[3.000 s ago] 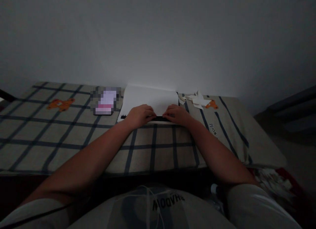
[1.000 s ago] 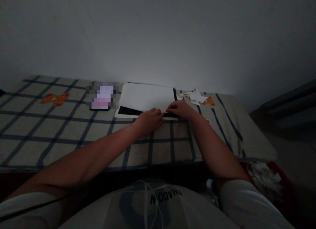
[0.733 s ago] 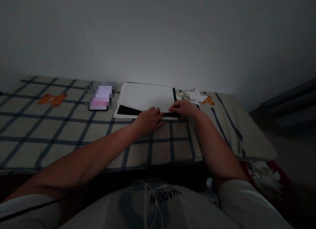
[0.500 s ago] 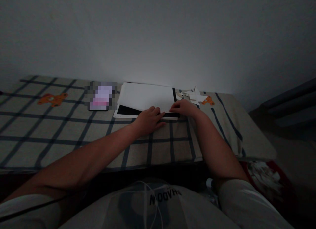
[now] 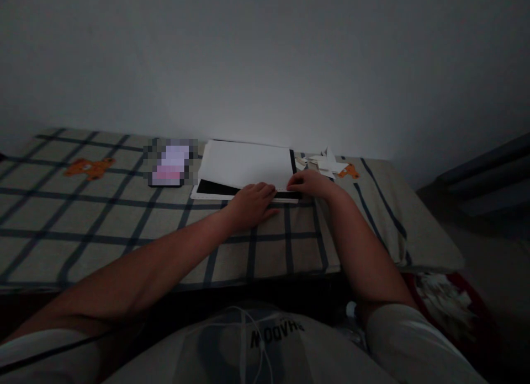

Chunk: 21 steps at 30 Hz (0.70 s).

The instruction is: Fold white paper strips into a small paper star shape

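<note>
A white sheet of paper lies askew on a black-and-white flat board near the wall, on a checked bedspread. My left hand rests flat at the board's near edge, fingers stretched toward the paper's lower edge. My right hand is curled at the paper's near right corner, fingertips pressing or pinching it. The room is dim.
A blurred pink-and-white object sits left of the paper. Folded white paper scraps lie to the right by an orange bear print. More crumpled paper lies on the floor at right. A white earphone cable hangs over my shirt.
Three seconds ago both hands pressed side by side along the paper's near edge. The paper now lies turned askew, baring the black board at left. The left hand slid slightly nearer.
</note>
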Each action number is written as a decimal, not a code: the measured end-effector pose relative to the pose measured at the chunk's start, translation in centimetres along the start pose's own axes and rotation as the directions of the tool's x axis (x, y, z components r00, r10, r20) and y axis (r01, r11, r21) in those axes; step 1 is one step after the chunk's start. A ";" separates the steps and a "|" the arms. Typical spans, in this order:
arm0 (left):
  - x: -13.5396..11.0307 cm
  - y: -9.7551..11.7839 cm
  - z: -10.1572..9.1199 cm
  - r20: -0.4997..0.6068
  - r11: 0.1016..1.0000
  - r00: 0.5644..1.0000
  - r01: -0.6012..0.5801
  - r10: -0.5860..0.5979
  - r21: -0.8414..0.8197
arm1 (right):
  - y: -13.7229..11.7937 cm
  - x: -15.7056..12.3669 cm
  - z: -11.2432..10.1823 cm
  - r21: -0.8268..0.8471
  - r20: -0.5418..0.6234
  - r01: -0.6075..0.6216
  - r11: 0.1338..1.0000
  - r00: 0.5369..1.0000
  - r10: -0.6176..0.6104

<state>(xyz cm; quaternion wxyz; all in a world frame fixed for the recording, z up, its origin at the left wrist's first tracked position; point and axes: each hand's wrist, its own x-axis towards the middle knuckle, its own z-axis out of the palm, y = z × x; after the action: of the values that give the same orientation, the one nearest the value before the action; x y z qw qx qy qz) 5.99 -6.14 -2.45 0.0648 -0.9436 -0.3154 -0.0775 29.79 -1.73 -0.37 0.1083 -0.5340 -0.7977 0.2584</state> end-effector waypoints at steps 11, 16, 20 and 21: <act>0.2 -0.3 0.0 0.007 1.000 1.000 0.011 -0.011 0.003 | 0.7 -0.1 -0.3 -0.001 0.019 0.048 0.999 0.999 -0.048; 0.2 -0.2 -0.3 0.025 1.000 1.000 -0.003 0.003 -0.011 | 0.8 -0.1 -0.2 0.000 0.024 0.055 0.998 0.998 -0.055; 0.0 0.4 -0.7 0.016 1.000 1.000 0.002 -0.002 -0.029 | 0.8 -0.2 -0.3 -0.004 0.022 0.060 0.998 0.998 -0.059; 0.0 0.6 -0.7 0.006 0.999 1.000 0.008 -0.008 -0.034 | 0.8 -0.2 -0.3 0.000 0.027 0.059 0.998 0.998 -0.059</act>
<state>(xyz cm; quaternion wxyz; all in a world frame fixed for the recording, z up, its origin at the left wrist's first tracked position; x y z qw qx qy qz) 6.29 -6.72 -1.80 0.0475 -0.9435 -0.3180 -0.0802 30.60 -1.58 -0.50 0.1049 -0.5068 -0.8146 0.2618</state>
